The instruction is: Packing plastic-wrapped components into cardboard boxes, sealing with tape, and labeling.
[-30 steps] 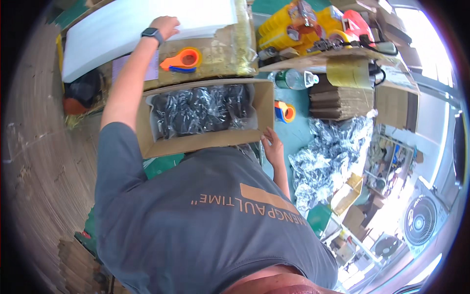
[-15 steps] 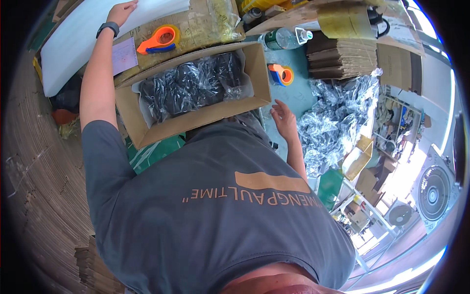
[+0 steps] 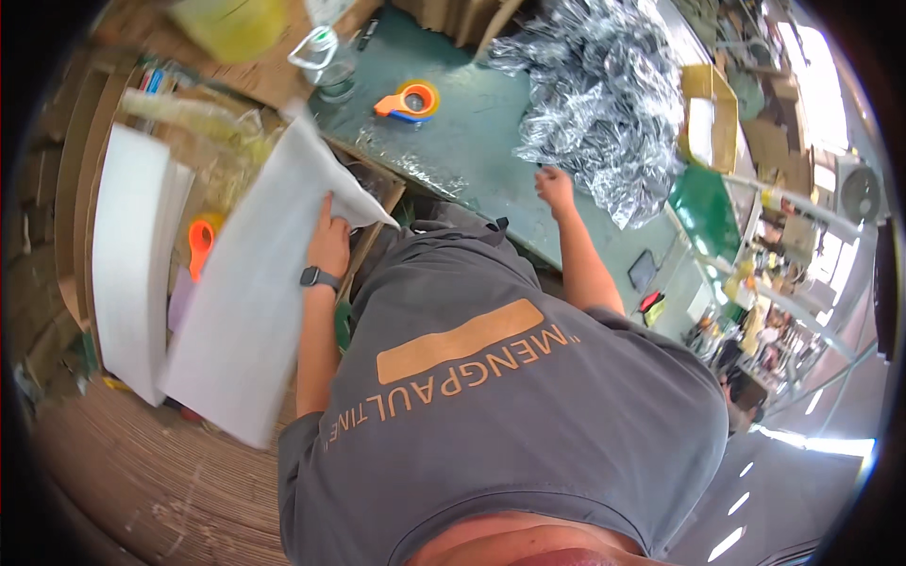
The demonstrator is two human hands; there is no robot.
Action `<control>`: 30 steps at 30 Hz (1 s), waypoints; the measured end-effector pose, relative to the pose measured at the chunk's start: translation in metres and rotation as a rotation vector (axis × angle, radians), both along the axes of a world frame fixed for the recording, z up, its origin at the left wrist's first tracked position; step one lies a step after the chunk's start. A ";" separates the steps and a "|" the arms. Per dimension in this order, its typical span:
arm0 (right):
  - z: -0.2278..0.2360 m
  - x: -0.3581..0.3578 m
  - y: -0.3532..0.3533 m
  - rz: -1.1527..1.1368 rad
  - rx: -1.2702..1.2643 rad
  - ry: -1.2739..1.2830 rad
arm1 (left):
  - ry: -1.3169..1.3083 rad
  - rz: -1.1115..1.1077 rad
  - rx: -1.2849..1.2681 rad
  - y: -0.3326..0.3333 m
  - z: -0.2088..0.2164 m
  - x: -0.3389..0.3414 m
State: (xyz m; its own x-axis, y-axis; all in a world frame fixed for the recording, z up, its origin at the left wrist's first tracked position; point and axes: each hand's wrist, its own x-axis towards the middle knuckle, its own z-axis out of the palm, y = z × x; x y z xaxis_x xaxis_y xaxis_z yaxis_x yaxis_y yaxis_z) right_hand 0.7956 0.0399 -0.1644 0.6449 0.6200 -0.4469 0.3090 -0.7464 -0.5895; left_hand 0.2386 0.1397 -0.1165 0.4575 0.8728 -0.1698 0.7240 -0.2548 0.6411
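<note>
My grey shirt (image 3: 491, 406) fills the near part of the view, and both my arms reach away from it toward the worktop (image 3: 472, 141). My left hand (image 3: 328, 247), with a dark watch (image 3: 317, 277) at the wrist, is the one on the work: it lies on a large white foam sheet (image 3: 250, 311), the fingers (image 3: 325, 212) closed over the sheet near its upper corner, gripping it. The sheet hangs to the left of that hand, its long axis running from the far corner by my fingers down and left toward the corrugated cardboard floor (image 3: 142, 481), so most of its length trails below and left of my grip. Under its upper end shows the rim of a cardboard box (image 3: 377, 203). My right hand (image 3: 555, 186) is well apart from the sheet, resting on the green worktop with the fingers loosely curled, holding nothing, just beside a heap of crinkled clear plastic bags (image 3: 595, 104). Left of the sheet stands a stack of more white foam (image 3: 123, 264), with an orange tape dispenser (image 3: 200, 241) between them. Farther off on the worktop sit a second orange tape dispenser (image 3: 408, 101) and a clear bottle (image 3: 326, 61). Beyond are shelves and a fan (image 3: 857, 193).
</note>
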 end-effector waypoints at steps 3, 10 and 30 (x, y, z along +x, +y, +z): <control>-0.029 0.106 -0.003 -0.077 0.014 -0.535 | 0.059 0.020 -0.196 0.012 -0.058 0.027; -0.026 0.263 0.034 0.004 -0.079 -0.563 | 0.582 0.042 -0.279 0.055 0.005 0.073; -0.028 0.090 0.019 -1.262 0.189 0.592 | -0.477 0.306 -0.978 0.013 0.083 0.317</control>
State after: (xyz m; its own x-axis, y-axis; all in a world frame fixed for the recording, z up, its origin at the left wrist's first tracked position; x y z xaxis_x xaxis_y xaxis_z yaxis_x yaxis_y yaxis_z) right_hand 0.8852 0.0586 -0.1925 0.5527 -0.1470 -0.8203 -0.8260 -0.2269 -0.5159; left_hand 0.5561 0.1527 -0.0337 0.4485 0.5473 -0.7066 0.2980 0.6538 0.6955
